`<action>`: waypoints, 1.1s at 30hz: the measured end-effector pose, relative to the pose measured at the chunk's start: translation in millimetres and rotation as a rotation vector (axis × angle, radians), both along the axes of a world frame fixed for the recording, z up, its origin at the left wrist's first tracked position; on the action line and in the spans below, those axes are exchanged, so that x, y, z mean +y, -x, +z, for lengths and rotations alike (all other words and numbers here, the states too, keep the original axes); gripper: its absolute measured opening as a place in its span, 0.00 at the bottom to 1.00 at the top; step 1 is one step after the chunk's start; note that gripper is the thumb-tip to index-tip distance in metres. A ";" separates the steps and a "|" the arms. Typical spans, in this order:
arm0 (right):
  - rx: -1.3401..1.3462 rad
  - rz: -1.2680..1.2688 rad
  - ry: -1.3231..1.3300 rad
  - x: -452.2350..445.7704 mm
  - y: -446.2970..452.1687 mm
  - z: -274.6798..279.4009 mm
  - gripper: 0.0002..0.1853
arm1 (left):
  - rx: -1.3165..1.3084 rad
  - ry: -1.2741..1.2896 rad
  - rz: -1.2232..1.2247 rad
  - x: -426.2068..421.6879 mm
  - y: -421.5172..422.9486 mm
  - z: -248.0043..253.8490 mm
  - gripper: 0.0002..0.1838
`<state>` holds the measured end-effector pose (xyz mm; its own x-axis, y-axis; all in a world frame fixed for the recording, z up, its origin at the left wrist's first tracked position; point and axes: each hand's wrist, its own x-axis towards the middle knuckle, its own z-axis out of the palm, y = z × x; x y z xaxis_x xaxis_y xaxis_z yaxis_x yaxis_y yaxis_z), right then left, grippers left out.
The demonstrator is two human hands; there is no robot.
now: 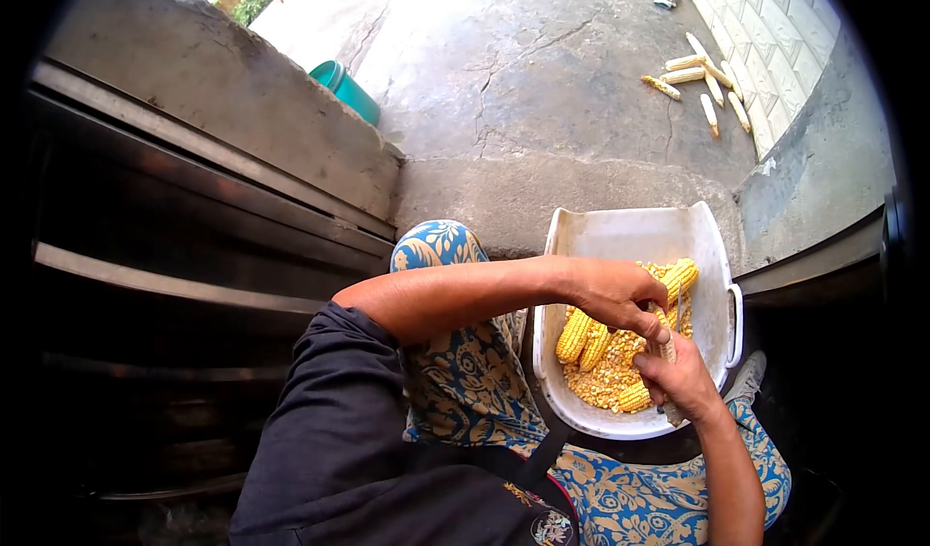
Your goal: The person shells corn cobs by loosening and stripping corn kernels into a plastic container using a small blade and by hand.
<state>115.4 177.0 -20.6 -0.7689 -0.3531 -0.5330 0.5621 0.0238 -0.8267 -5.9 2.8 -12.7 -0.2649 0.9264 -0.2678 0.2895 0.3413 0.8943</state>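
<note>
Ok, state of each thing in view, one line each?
right hand: closed around a cob
left hand: fingers curled, at the cob's upper end
held cob: pale where visible, partly hidden
white tub: partly filled with corn
loose kernels: off the cob, piled in tub
yellow cobs: kernels on, lying in tub
floor cobs: mostly pale, scattered
green bucket: contents not visible
concrete floor: cracked

Cob (pixel 668 349) partly hidden, right forearm (pixel 732 473) cropped

A green bucket (pixel 356 98) sits beside the grey wall (pixel 213 95). Cracks cross the concrete floor (pixel 523 100), near white tiles (pixel 765 42).
</note>
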 end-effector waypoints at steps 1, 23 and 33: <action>-0.004 -0.026 -0.053 -0.6 0.9 0.6 0.10 | 0.000 0.000 0.001 0.5 -2.0 -0.6 0.32; 0.935 0.030 -0.962 1.0 -7.3 -16.3 0.14 | -0.668 0.281 0.055 0.6 -9.3 -13.1 0.19; 1.014 0.179 -1.011 10.7 -1.6 -11.7 0.14 | -0.512 0.145 -0.011 2.2 -16.8 -16.4 0.16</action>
<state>117.0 187.7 -32.4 -0.9475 -0.2920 0.1303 -0.3190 0.8358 -0.4469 10.9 5.0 -29.0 -0.0571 0.8723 -0.4856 -0.1670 0.4712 0.8661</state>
